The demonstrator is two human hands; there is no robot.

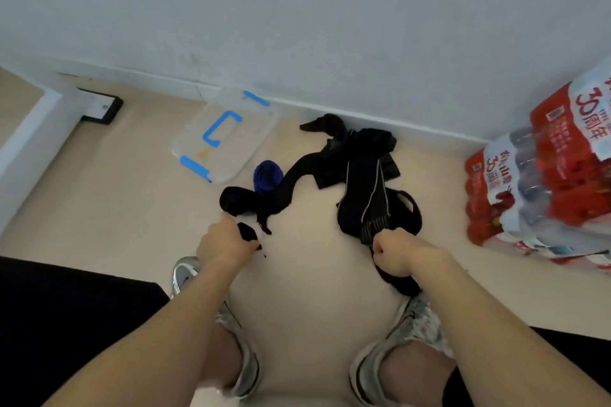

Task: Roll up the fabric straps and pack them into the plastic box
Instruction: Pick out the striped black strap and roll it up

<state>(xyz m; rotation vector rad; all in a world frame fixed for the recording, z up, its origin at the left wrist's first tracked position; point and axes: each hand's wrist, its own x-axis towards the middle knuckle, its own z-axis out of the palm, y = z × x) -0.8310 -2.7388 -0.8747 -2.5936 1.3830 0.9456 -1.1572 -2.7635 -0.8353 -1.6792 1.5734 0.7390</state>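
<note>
Beige floor point(314, 291) by white wall, clear plastic box point(224, 135), left hand point(224, 243) fisted on black strap point(264, 205), right hand point(400, 253) gripping striped strap point(363, 205).

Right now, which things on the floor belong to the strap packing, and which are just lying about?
Job:
- black straps
- rolled blue strap
- rolled black strap
- clear plastic box
- left hand, right hand

Lying about:
- bottled water packs
</note>
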